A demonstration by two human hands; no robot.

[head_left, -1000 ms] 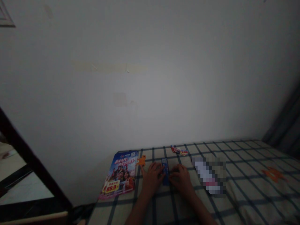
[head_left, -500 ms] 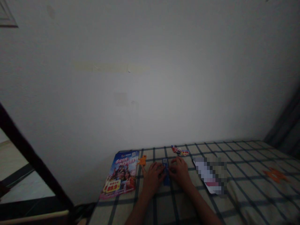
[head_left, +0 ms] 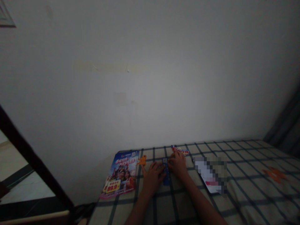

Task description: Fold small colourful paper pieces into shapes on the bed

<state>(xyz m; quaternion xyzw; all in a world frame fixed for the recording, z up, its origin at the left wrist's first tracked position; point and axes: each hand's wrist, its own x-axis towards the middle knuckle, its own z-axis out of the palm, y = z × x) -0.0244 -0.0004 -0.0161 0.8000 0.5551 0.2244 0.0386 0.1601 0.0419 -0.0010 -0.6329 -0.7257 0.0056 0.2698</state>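
Observation:
A narrow blue paper strip lies on the checked bedsheet between my hands. My left hand rests flat beside its left edge, fingers spread and pressing on it. My right hand lies at the strip's upper right end, fingers curled down onto it. A small red and white paper scrap sits just beyond my right hand, and an orange paper piece lies beyond my left hand.
A colourful flyer lies at the left of the bed. A white and pink leaflet lies to the right. Another orange paper piece is at the far right. A grey wall rises behind; a dark bed frame bar crosses the left.
My right hand has slid up along the blue strip, away from me toward the red and white scrap. My left hand has stayed where it was.

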